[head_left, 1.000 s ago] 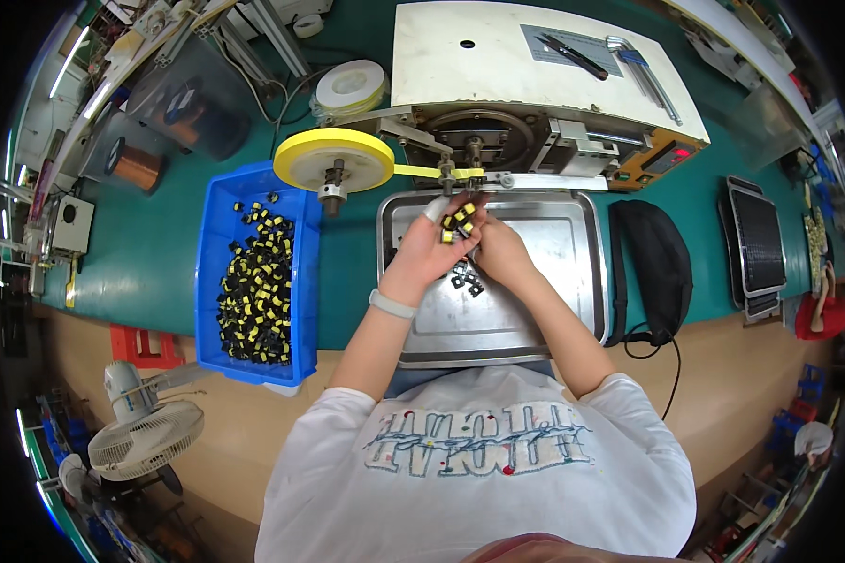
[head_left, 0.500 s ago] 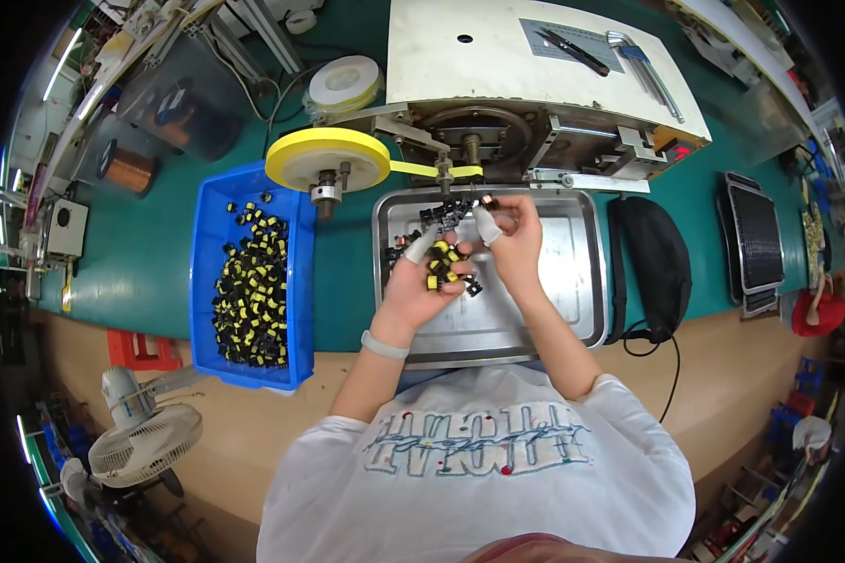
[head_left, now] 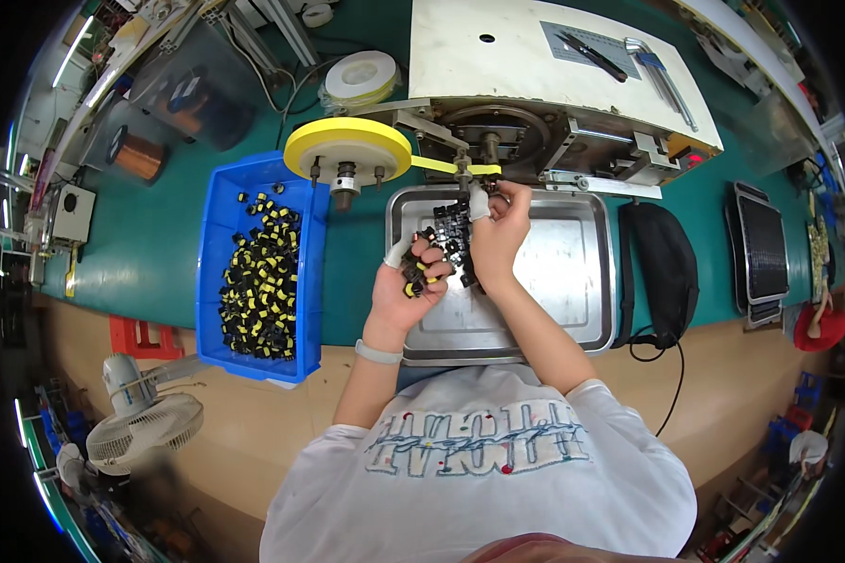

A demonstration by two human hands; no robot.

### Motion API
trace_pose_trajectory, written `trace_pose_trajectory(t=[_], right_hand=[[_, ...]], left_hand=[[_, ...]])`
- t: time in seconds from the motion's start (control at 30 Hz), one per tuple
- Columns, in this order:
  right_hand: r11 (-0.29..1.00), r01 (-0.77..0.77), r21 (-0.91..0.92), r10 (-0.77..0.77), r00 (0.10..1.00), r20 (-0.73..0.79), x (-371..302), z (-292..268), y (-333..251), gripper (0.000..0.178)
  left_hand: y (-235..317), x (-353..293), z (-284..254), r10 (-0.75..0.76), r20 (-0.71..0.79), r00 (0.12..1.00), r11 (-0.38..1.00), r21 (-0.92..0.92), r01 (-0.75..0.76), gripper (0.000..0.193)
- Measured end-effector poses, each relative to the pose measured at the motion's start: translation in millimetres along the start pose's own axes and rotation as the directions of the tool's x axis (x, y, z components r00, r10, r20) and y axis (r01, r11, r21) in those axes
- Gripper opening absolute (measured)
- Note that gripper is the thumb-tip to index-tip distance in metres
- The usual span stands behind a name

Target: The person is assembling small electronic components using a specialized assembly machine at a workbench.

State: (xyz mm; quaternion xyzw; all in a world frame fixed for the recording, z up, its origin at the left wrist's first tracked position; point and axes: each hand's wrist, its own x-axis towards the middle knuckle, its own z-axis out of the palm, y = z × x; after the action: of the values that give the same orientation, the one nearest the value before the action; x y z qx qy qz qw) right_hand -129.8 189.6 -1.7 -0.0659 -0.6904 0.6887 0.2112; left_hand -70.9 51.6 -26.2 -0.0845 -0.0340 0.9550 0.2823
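My left hand (head_left: 394,302) is palm up over the left part of a metal tray (head_left: 565,291), its fingers curled round several small black coil bobbins with yellow tape (head_left: 414,280). A pale cover sits on its thumb. My right hand (head_left: 499,242) is raised at the machine's front, fingers pinched just below a yellow tape strip (head_left: 434,164); what they hold is hidden. It also wears a pale finger cover. Between my hands, black bobbins (head_left: 453,231) lie clustered in the tray. The strip comes from a yellow tape roll (head_left: 347,141) on the left.
A blue bin (head_left: 207,281) of black-and-yellow bobbins stands left of the tray. Behind the tray is the white-topped machine (head_left: 526,80), with a cutter (head_left: 591,56) and hex keys (head_left: 662,84) on top. A black pouch (head_left: 662,267) lies to the right; a fan (head_left: 145,432) stands lower left.
My right hand has risen from above the tray's bobbins to the machine by the tape strip. My left hand has drawn away from it, its fingers curled more closely round the bobbins. The view has shifted slightly.
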Motion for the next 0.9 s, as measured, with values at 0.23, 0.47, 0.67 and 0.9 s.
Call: trace_pose_trajectory(t=[0.23,0.47,0.67,0.9], right_hand=[[0.962,-0.230,0.150,0.202,0.962,0.183,-12,-25,6,0.037],[0.873,-0.479,0.090,0.425,0.839,0.340,-14,-66,-1,0.033],[0.892,-0.451,0.006,0.433,0.860,0.268,-11,-88,-12,0.030],[0.916,-0.400,-0.034,0.397,0.890,0.223,-6,-104,-22,0.031]], left_hand=[[1,-2,14,0.014,-0.196,0.980,0.999,-0.028,-0.020,0.025],[6,32,8,-0.065,-0.136,0.989,0.998,-0.017,0.063,0.032],[-1,77,20,-0.066,-0.189,0.980,0.990,0.112,0.088,0.033],[-17,100,37,-0.064,-0.274,0.960,0.996,0.039,0.078,0.033]])
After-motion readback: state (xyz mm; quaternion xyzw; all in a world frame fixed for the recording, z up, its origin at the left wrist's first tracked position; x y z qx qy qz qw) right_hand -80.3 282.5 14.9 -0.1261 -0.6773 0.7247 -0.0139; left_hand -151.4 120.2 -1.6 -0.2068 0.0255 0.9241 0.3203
